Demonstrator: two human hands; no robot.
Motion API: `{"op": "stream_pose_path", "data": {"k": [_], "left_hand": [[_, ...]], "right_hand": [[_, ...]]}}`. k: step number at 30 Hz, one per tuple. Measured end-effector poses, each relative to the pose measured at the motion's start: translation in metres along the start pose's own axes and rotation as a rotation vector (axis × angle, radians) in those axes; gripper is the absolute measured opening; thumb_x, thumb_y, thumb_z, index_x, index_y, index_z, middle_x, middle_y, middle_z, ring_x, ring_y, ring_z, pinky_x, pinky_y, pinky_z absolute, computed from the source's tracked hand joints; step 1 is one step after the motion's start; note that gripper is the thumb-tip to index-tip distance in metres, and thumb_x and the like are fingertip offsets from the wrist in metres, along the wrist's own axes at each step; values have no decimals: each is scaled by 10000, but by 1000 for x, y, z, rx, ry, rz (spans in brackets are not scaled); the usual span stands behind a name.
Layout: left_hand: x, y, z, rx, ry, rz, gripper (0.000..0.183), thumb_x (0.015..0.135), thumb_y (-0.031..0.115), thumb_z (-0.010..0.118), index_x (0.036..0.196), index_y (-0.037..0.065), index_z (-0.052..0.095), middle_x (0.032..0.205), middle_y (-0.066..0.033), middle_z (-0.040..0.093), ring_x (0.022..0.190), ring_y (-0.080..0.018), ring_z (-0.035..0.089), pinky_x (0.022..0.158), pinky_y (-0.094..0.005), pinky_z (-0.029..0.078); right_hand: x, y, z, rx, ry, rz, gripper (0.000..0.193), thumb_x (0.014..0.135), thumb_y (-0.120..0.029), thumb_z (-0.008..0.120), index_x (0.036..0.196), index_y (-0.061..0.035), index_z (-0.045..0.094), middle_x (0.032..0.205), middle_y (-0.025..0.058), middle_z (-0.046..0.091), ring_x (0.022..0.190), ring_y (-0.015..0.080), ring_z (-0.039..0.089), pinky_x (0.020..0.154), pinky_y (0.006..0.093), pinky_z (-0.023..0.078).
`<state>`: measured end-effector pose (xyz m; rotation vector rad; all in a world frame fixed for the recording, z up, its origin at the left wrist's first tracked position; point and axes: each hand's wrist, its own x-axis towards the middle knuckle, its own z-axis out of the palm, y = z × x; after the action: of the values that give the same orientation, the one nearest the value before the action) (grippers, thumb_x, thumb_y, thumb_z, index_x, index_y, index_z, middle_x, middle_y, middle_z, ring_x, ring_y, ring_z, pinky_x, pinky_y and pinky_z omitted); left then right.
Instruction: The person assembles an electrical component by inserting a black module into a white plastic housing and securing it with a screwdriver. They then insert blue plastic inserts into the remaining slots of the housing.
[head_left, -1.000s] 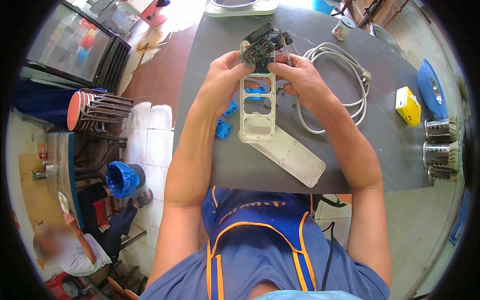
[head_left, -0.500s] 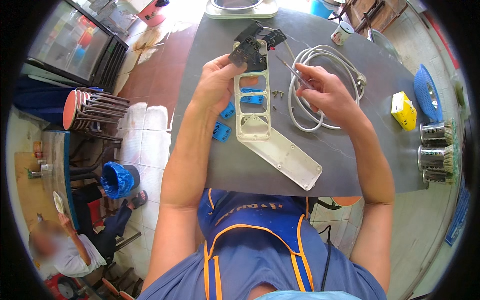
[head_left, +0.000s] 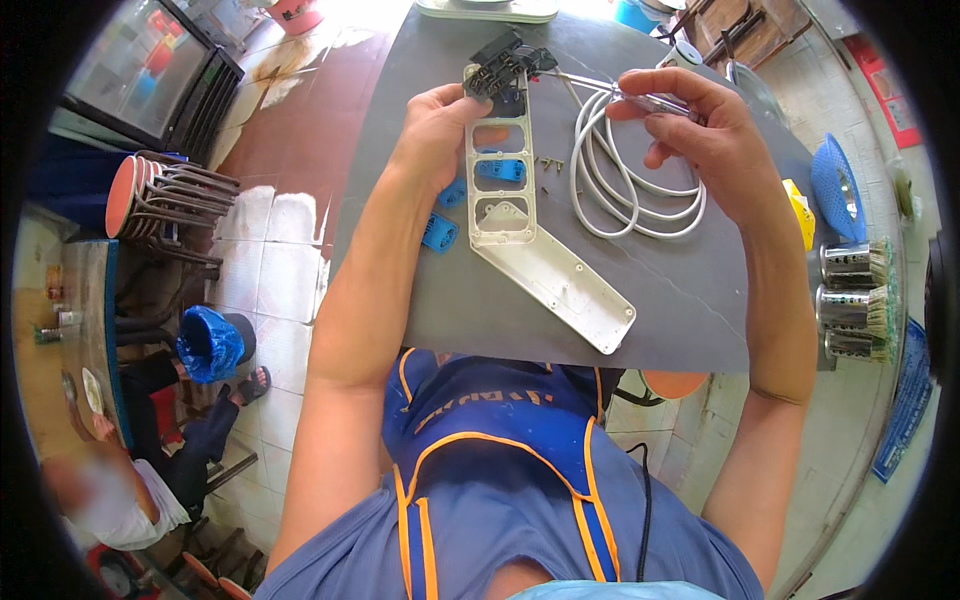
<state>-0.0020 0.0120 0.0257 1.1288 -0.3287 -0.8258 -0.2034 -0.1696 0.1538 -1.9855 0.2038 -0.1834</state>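
Note:
My left hand [head_left: 440,135] is closed around the far end of a white power strip housing [head_left: 503,239] with several square openings. Its thumb presses on a black socket module [head_left: 495,68] at that end. A slim screwdriver [head_left: 590,82] lies in my right hand [head_left: 705,125], its shaft pointing left toward the module; whether the tip touches is too small to tell. Under the housing rests a white back cover [head_left: 568,290], slanting toward the table's near edge. Blue plastic pieces [head_left: 440,232] lie beside and beneath the housing. Several small screws [head_left: 552,163] are scattered to its right.
A coiled grey-white cable [head_left: 632,212] lies below my right hand. Along the right side are a yellow box [head_left: 800,213], a blue basket [head_left: 836,187] and metal utensil holders [head_left: 850,306]. Stacked stools [head_left: 150,200], a blue-lined bin [head_left: 212,345] and a seated person [head_left: 135,490] are at left.
My right hand has moved right and up, and the screwdriver now lies flatter, pointing at the black module. The module has turned in my left hand. The whole view has shifted slightly.

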Motion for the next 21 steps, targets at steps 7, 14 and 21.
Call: {"op": "stream_pose_path", "data": {"k": [7,14,21], "left_hand": [[8,-8,-5,6,-16,20,279,918,20,597,1169,-98,631,1055,-148,697,805,-248,701,670,-360,618],[10,-10,-5,2,-19,8,294,919,12,586,1187,-109,604,1062,-148,684,803,-259,703,659,-369,617],[9,-10,-7,14,-40,-5,290,918,1,579,1190,-99,600,1064,-160,679,807,-262,707,631,-376,616]], "right_hand": [[10,3,24,-166,208,-137,214,962,-33,608,1174,-18,578,1095,111,702,924,156,730,648,231,585],[23,21,32,-165,293,-232,197,977,-62,637,1157,-24,567,1093,96,704,943,157,730,675,234,590],[30,31,41,-256,264,-309,150,996,-53,608,1142,-42,577,1083,65,700,947,127,713,683,231,586]]}}
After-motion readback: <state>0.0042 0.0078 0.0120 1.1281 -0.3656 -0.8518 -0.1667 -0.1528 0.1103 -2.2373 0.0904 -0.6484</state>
